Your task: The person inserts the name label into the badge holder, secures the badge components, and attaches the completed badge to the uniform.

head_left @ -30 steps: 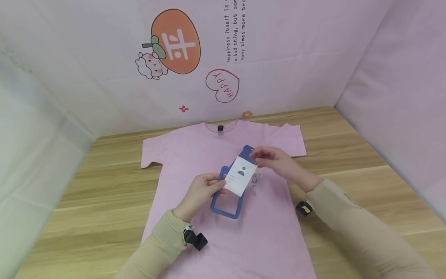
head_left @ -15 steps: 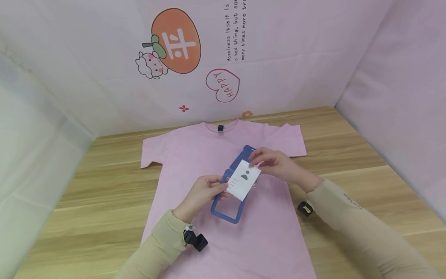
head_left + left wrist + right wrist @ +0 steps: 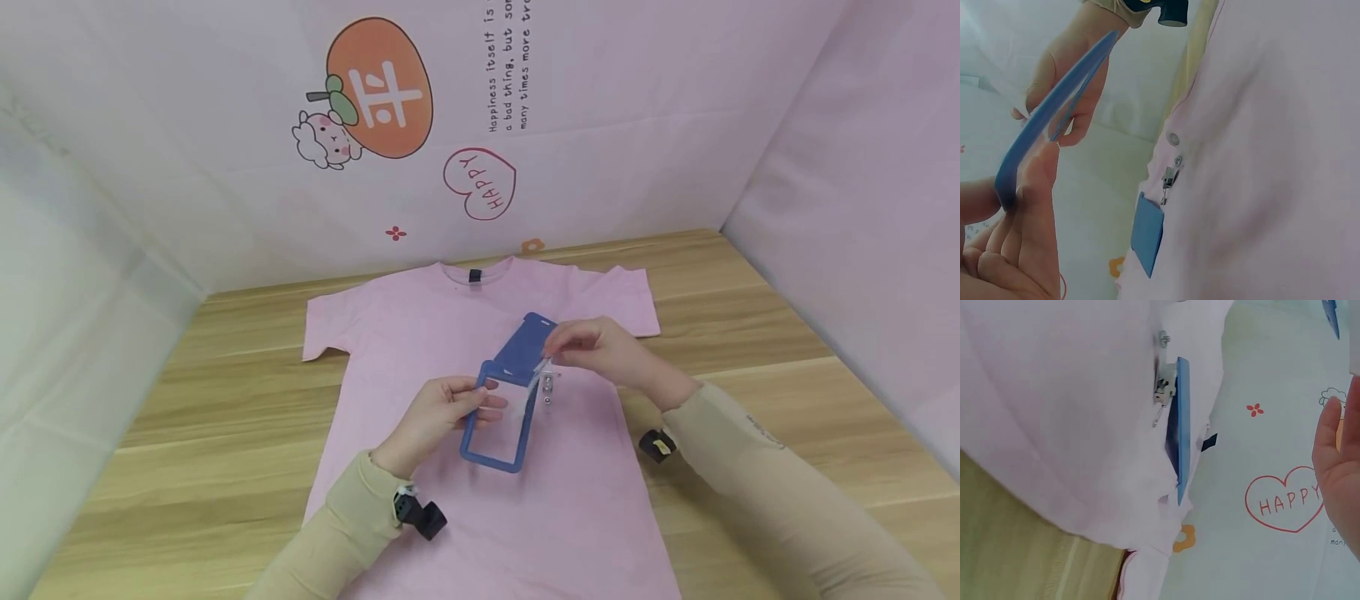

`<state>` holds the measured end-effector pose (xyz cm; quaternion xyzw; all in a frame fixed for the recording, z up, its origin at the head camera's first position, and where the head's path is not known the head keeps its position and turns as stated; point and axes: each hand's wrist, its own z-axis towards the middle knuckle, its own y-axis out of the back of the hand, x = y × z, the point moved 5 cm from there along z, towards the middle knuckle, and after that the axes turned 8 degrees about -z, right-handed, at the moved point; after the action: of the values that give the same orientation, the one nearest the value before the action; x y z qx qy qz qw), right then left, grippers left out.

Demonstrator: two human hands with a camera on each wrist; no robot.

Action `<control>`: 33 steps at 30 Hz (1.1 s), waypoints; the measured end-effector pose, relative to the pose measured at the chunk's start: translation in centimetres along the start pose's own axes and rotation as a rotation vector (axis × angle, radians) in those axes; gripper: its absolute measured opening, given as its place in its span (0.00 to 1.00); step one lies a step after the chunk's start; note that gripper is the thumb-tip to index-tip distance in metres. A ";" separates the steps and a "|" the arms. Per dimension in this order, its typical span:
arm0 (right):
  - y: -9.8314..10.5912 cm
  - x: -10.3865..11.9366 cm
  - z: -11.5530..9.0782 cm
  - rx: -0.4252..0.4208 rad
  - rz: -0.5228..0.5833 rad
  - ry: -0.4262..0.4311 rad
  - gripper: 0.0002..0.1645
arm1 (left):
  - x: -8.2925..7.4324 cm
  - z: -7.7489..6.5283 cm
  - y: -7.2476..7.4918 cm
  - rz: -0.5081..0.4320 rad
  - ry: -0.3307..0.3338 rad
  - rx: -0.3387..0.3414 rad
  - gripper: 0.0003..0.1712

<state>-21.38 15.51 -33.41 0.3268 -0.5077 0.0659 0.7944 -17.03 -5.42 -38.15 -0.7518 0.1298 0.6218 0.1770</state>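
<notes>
My left hand (image 3: 442,412) holds a blue badge-holder frame (image 3: 468,446) by its left side, fingers showing through the window. My right hand (image 3: 592,346) pinches a white ID card (image 3: 536,382), which stands nearly edge-on beside the frame's right side. Behind the frame, the holder's blue back panel (image 3: 521,346) lies on a pink T-shirt (image 3: 405,333), and in the left wrist view this panel (image 3: 1147,234) is apart from the held frame (image 3: 1054,112). Close to the panel is a metal clip with a clear strap (image 3: 547,385), also seen as a clip (image 3: 1163,390) in the right wrist view.
The T-shirt is spread flat on a wooden table (image 3: 225,400), its collar toward the printed back cloth (image 3: 600,167). White cloth walls stand at both sides. Black wrist cameras (image 3: 420,512) are strapped to both sleeves.
The card, which faced up over the frame with its portrait print showing, has been turned edge-on toward the right by my right hand. The frame's window is now largely uncovered; my left hand barely moved.
</notes>
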 end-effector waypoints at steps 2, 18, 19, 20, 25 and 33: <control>0.0 0.0 0.1 0.000 0.033 -0.025 0.06 | -0.1 0.0 0.0 0.015 -0.007 -0.005 0.20; -1.3 1.4 1.2 0.102 -0.291 -0.212 0.08 | -0.2 0.0 0.2 0.057 0.011 -0.063 0.20; -1.5 1.5 1.3 0.105 -0.305 -0.208 0.08 | -0.2 0.0 0.2 0.055 0.012 -0.064 0.20; -1.6 1.6 1.4 0.109 -0.315 -0.205 0.08 | -0.3 0.0 0.2 0.050 0.012 -0.064 0.20; -2.3 2.1 1.7 0.122 -0.354 -0.165 0.08 | -0.2 0.0 0.2 0.043 0.003 -0.055 0.20; -3.2 2.4 1.9 0.120 -0.399 -0.068 0.07 | -0.1 -0.1 0.3 0.033 -0.010 -0.030 0.20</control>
<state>-20.30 11.34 -32.34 0.4699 -0.4545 -0.0738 0.7531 -17.08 -5.73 -38.01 -0.7491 0.1319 0.6302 0.1559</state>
